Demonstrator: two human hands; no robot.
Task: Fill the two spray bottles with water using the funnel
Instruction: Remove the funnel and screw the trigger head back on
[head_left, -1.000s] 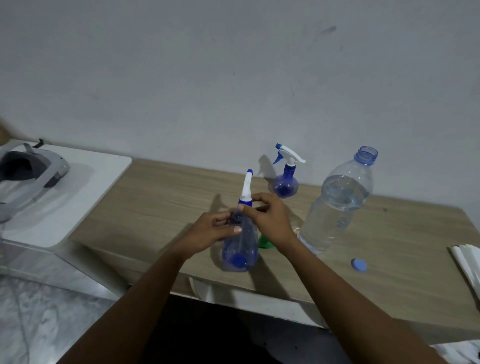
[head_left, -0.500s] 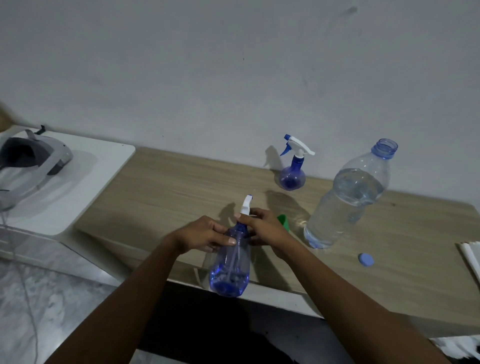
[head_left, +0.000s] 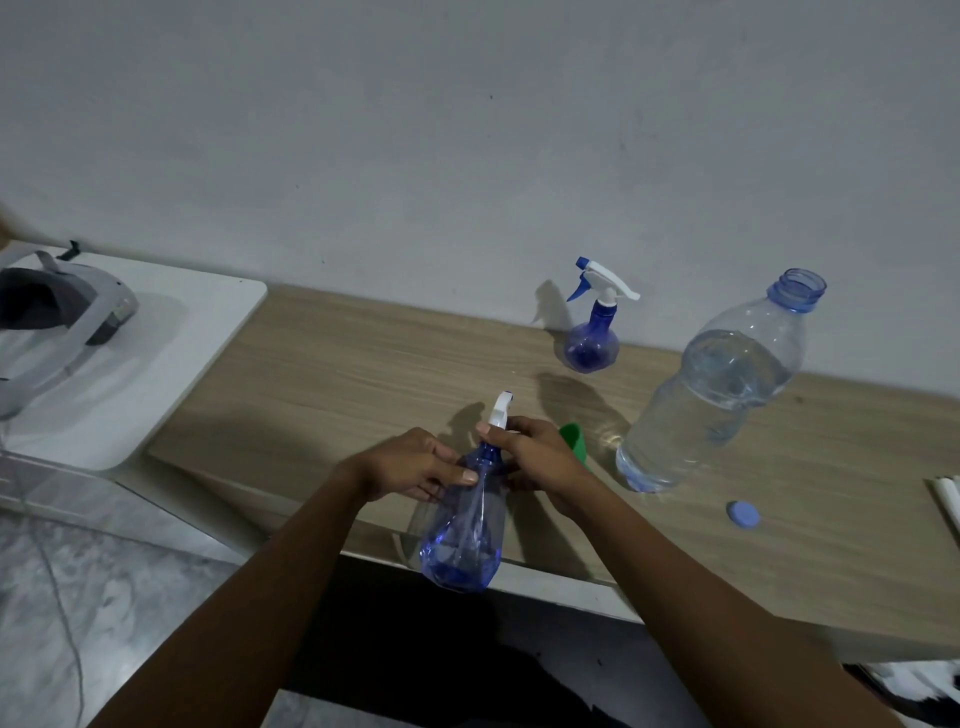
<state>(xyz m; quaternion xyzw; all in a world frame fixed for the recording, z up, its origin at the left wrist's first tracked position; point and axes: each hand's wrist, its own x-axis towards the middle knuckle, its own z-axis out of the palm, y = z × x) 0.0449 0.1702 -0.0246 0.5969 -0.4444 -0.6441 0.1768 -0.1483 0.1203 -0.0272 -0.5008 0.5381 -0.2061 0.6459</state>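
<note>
A tall blue spray bottle (head_left: 465, 530) hangs over the front edge of the wooden table (head_left: 332, 384), held by both hands. My left hand (head_left: 410, 465) grips its shoulder. My right hand (head_left: 530, 457) is closed around its neck, just under the white spray head (head_left: 501, 410). A green funnel (head_left: 574, 439) lies on the table behind my right hand, partly hidden. A small round blue spray bottle (head_left: 592, 345) stands by the wall. A large clear water bottle (head_left: 711, 389), uncapped and partly full, stands to the right.
A blue cap (head_left: 743, 514) lies on the table right of the water bottle. A white side table (head_left: 156, 364) at the left carries a grey headset (head_left: 57, 312). White paper (head_left: 948, 499) lies at the right table edge.
The held spray bottle has come down and toward me, from standing above the table to hanging over its front edge. Both hands stayed on it.
</note>
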